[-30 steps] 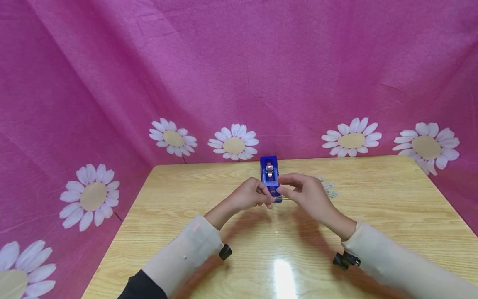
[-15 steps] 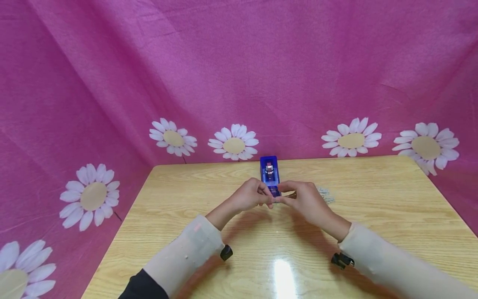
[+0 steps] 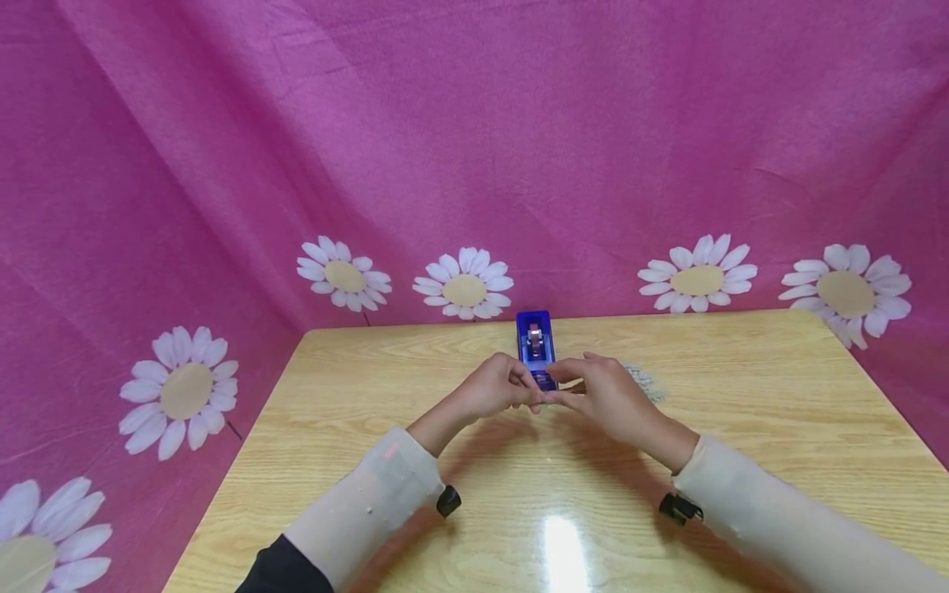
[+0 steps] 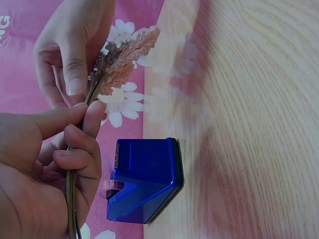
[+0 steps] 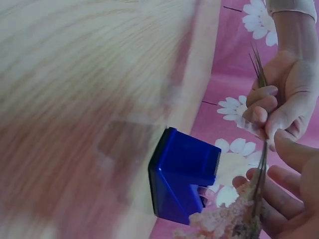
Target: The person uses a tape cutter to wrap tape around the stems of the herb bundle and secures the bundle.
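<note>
My left hand grips the thin stems of a small dried flower bunch, its fingers curled round them. The bunch's pinkish, fluffy heads point toward the right side. My right hand is close beside it, thumb and index finger apart, fingertips behind the stems and thumb tip by the left thumb. A shiny clear strip, perhaps tape, shows at the left fingers. Just beyond both hands stands a blue tape dispenser with a roll in it; the hands partly hide its near end.
The wooden table ends at the back against a pink cloth printed with white daisies. The dispenser stands near that back edge. A bright light reflection lies on the tabletop in front.
Over the second, my right hand has moved slightly left and in toward the stems, its thumb now close to the left fingers. My left hand and the dispenser have stayed in place.
</note>
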Tool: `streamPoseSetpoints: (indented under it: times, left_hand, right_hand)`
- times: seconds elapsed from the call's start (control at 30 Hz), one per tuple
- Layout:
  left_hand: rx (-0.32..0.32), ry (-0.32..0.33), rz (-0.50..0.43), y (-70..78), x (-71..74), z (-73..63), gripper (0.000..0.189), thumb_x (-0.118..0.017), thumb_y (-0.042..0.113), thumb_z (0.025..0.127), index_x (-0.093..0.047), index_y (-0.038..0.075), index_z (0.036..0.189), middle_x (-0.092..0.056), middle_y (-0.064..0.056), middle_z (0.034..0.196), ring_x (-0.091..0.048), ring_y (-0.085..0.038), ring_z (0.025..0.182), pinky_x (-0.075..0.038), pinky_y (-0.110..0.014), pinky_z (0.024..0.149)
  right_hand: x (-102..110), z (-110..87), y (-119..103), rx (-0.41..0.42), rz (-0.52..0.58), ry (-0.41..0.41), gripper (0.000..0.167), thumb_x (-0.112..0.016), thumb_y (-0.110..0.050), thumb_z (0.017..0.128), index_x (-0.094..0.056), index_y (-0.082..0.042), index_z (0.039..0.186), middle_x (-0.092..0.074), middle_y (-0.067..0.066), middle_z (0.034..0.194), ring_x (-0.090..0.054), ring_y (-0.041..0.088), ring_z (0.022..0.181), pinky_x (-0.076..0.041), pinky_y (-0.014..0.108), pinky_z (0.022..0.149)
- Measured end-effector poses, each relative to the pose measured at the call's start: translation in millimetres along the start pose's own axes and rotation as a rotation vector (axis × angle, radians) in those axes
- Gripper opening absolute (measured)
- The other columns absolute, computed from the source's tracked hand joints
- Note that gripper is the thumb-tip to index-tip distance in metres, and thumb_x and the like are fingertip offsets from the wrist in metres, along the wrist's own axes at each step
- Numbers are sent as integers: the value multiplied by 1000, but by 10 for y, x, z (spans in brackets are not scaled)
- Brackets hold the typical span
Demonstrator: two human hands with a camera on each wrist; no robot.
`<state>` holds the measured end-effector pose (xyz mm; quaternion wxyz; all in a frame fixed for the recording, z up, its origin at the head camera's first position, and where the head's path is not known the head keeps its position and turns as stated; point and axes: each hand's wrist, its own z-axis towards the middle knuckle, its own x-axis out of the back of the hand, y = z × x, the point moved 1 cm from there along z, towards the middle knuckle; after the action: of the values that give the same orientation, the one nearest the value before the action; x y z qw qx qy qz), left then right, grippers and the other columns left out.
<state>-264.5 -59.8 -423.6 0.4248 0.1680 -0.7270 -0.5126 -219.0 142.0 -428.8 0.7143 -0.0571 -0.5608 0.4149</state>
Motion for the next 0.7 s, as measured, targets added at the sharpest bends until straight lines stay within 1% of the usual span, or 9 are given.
streamPoseSetpoints:
  times: [0.03, 0.07, 0.17, 0.23, 0.3, 0.4, 0.47, 0.53, 0.7]
  left_hand:
    - [-4, 5, -1, 1, 0, 2, 13, -72, 4, 96, -75, 0, 84, -75, -7, 73, -48, -11, 58, -37, -21, 51]
    - [-4, 8, -4, 2, -1, 4, 12, -72, 4, 96, -76, 0, 85, -75, -7, 73, -47, -10, 57, -37, -21, 51]
    - [5, 16, -16, -4, -4, 10, 12, -73, 6, 96, -76, 1, 85, -75, -5, 72, -46, -8, 56, -36, -21, 50]
    - [11, 17, -26, -11, -5, 13, 11, -73, 7, 95, -75, 1, 86, -75, -4, 72, -46, -8, 56, -36, -21, 50]
    - [13, 16, -40, -14, -5, 13, 11, -73, 7, 96, -75, 0, 86, -75, -4, 73, -46, -9, 56, -36, -22, 50]
    - [12, 11, -50, -10, -3, 9, 11, -73, 6, 96, -75, -1, 87, -75, -5, 74, -48, -9, 57, -37, -21, 51]
    - [14, 9, -60, -4, 2, 6, 11, -73, 6, 95, -75, -2, 88, -75, -5, 75, -50, -10, 58, -37, -21, 51]
    - [16, 7, -66, 0, 6, 3, 11, -74, 6, 95, -75, -2, 87, -76, -5, 75, -52, -10, 58, -36, -21, 51]
    - [19, 0, -75, 12, 14, -6, 11, -75, 5, 94, -75, -2, 86, -74, -4, 72, -53, -12, 58, -36, -21, 49]
  right_hand:
    - [-7, -1, 15, -15, 14, -5, 37, -82, -24, 89, -74, -7, 121, -78, 6, 107, -77, 21, 92, -49, 52, 105]
    - [-16, -2, 26, -28, 28, -7, 37, -82, -25, 89, -74, -7, 121, -79, 5, 104, -76, 20, 92, -51, 50, 103]
    - [-52, -14, 52, -53, 68, 10, 35, -84, -24, 87, -75, -8, 117, -79, 1, 97, -76, 17, 88, -60, 41, 85]
    - [-81, -20, 62, -48, 68, 33, 34, -86, -24, 85, -75, -9, 113, -78, -1, 93, -75, 15, 85, -61, 40, 79]
    - [-108, -27, 68, -29, 36, 60, 34, -87, -26, 83, -74, -10, 109, -78, -3, 91, -74, 14, 83, -58, 42, 85]
    - [-138, -36, 67, 8, -45, 100, 35, -89, -29, 80, -70, -11, 104, -78, -3, 88, -73, 14, 81, -51, 47, 92]
    - [-149, -43, 63, 31, -99, 120, 35, -90, -30, 79, -68, -12, 100, -78, -3, 87, -72, 15, 79, -46, 48, 91]
    - [-155, -48, 58, 49, -138, 134, 35, -90, -28, 79, -66, -12, 99, -77, -1, 86, -72, 16, 78, -45, 47, 90]
    - [-155, -50, 42, 63, -178, 146, 33, -89, -27, 81, -64, -13, 97, -77, -2, 85, -71, 16, 76, -44, 45, 88]
